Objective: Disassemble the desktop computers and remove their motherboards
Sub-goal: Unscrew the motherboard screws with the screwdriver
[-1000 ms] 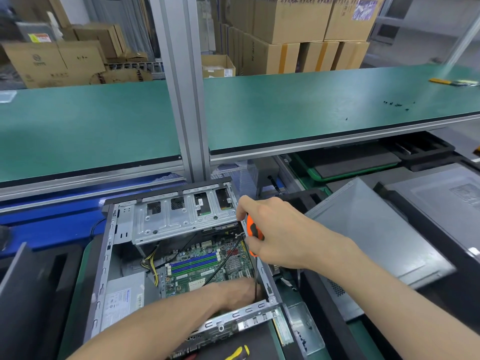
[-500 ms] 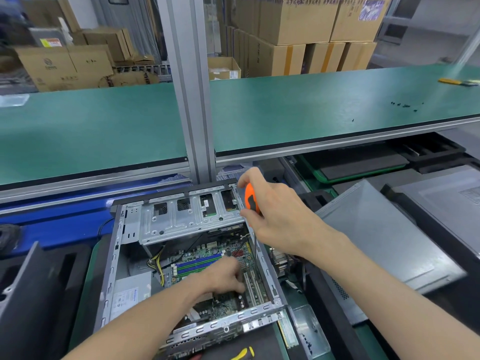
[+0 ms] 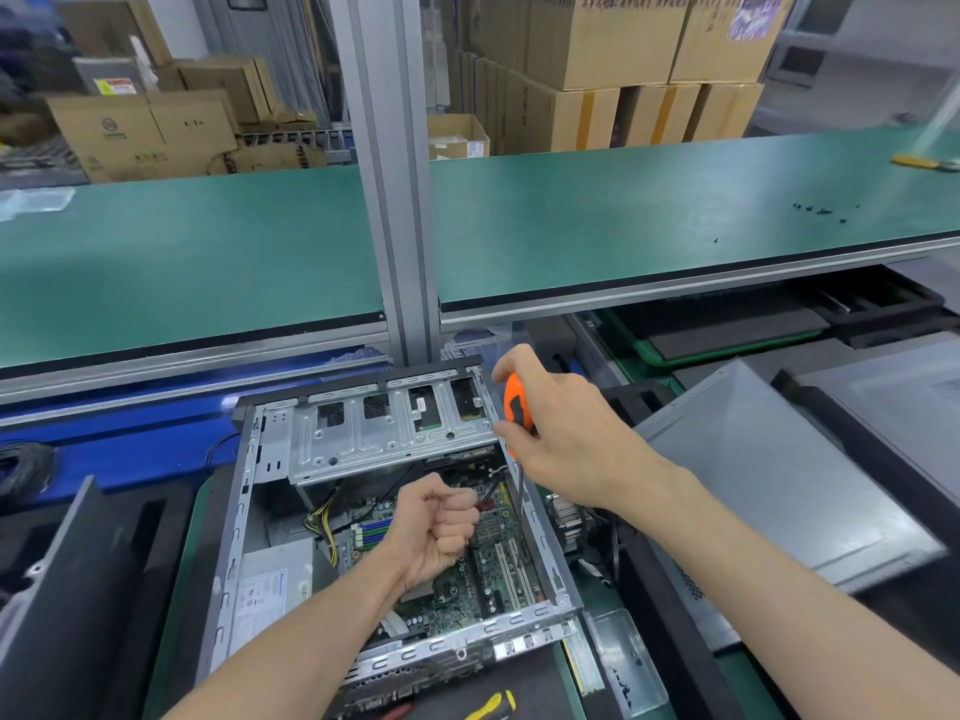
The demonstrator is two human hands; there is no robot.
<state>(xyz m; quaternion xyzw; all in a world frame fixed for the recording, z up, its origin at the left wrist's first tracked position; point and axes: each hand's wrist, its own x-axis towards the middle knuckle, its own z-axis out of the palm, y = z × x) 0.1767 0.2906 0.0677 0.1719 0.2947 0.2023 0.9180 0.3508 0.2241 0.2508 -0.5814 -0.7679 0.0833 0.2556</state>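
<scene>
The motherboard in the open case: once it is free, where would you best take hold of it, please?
Probably by the motherboard near edge, reaching down from above: the drive cage overhangs its far end and the case walls block both sides.

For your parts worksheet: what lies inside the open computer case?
Inside the case: a green motherboard, yellow cables, a grey power supply and a metal drive cage. The left hand covers the board's middle.

Factory assy line, green benches, stacked cartons, alu frame
</scene>
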